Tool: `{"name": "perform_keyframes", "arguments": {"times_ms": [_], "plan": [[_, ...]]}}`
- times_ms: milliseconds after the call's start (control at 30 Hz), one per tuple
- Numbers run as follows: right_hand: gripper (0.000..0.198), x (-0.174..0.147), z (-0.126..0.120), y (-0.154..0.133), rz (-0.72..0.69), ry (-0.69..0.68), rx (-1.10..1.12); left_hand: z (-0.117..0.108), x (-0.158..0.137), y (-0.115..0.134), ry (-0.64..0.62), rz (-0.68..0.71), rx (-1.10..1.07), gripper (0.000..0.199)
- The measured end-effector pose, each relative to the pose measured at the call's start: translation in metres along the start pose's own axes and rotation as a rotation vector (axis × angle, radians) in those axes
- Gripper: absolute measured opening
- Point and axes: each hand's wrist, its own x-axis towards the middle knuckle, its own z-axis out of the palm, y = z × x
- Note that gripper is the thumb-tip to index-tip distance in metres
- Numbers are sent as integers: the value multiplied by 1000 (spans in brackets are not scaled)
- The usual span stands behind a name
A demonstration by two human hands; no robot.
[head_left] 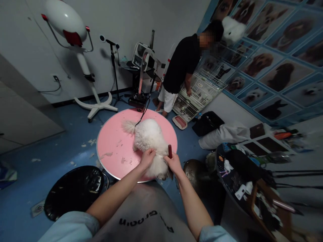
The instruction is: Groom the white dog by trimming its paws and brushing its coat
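Observation:
A fluffy white dog is on the round pink grooming table, its tail toward the far left and its head end near me. My left hand is closed in a pinch on the coat at the dog's neck or back. Just to the right, my right hand is closed round a grooming brush, whose red-brown handle sticks up above the fist; its lower end is partly hidden. The fingertips of that hand also touch the fur. A dark leash runs up from the dog's rear to the table's arm.
Tufts of cut hair lie on the tabletop and blue floor. A black-covered stool stands left, a white stand dryer behind. Another person bends over a wire cage. At right is a cluttered side table.

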Motion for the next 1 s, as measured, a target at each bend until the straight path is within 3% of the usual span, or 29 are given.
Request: {"name": "perform_keyframes", "arguments": {"times_ms": [67,167,267,333,667,833,1000], "plan": [[14,-1,0,6,14,17,50,-4,-2,0,48,13,3,17],[15,-3,1,9,2,19,55,-6,-7,5,91,222,142,18],[16,-4,2,6,-31,-5,13,-3,-8,11,-36,365,321,17],[20,-5,2,4,-32,-23,-11,1,-5,11,-97,328,389,13],[15,-10,2,10,-1,29,-75,1,5,1,-50,198,289,18],[16,-8,3,8,-32,28,-74,0,7,5,-150,215,277,17],[14,-9,-1,16,1,100,31,-3,5,9,31,220,270,11]]}}
